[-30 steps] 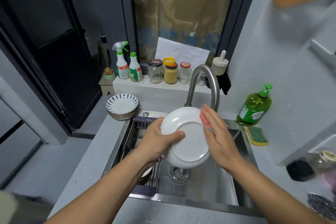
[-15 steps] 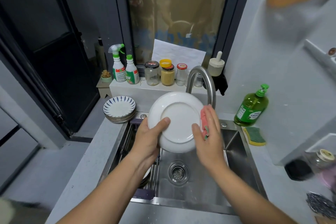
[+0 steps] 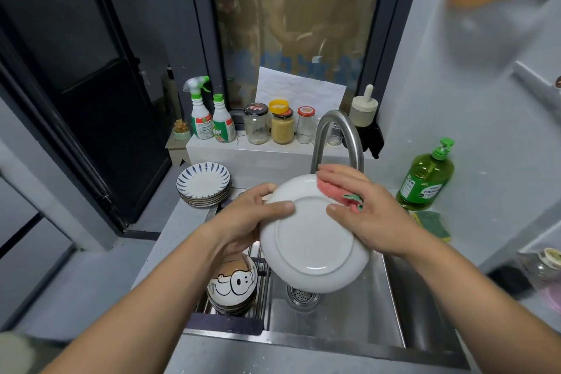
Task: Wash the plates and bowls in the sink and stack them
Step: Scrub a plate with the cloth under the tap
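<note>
the left hand (image 3: 243, 222) grips the white plate (image 3: 315, 237) at its nine o'clock rim, underside facing up, tilted over the sink (image 3: 349, 313). the right hand (image 3: 364, 209) presses a pink sponge (image 3: 331, 188) against the one o'clock rim, so the next scrub likely sweeps from there.

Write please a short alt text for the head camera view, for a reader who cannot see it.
Over a steel sink, the left hand holds a white plate underside up while the right hand presses a pink sponge on its rim. Patterned bowls sit on a rack below; striped plates are stacked on the counter.
</note>
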A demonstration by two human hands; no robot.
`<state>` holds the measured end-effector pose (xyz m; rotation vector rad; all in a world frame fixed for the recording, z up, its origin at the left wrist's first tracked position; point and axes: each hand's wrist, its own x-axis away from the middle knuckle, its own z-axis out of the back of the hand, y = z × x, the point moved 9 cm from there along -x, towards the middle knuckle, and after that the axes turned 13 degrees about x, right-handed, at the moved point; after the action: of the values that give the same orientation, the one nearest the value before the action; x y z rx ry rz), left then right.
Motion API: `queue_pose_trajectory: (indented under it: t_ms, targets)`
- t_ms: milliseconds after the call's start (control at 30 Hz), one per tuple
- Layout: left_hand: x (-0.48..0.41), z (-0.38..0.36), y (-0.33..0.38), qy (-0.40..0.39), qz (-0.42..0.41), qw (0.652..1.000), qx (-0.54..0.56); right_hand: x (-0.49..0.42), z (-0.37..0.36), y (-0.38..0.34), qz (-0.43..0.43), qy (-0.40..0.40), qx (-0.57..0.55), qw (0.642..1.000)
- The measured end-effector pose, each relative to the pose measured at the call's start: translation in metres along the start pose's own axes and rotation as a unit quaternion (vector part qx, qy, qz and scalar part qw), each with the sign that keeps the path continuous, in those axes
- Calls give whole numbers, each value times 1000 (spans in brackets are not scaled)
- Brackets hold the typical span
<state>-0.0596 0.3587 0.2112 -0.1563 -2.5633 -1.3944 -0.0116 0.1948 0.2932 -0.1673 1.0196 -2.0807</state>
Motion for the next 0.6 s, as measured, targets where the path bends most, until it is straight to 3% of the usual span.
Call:
queue_pose_trajectory:
  t_ms: [67,133,200,267,367,500,600]
  targets:
    - [-1,-14,4,-46,18,997,-57,-5,-1,-10,32,-46,52,997]
    - [-3,-21,8,-47,7,997,-66,-10,3,-8,27,-49,35,998]
    - [-5,-20,11,-12,-28,999,-41,-11,7,2,12,8,31,999]
    - [-6,-15,11,37,-65,997,1,-4,12,12,5,121,93,988]
    - [-7,0,6,130,-110,982,87,22,-6,20,-25,229,44,972]
    - [-7,9,-7,195,-123,958,170,43,-44,14,-52,249,135,958]
    - [-5,5,-19,201,-111,948,222,28,-33,23,-32,245,117,962]
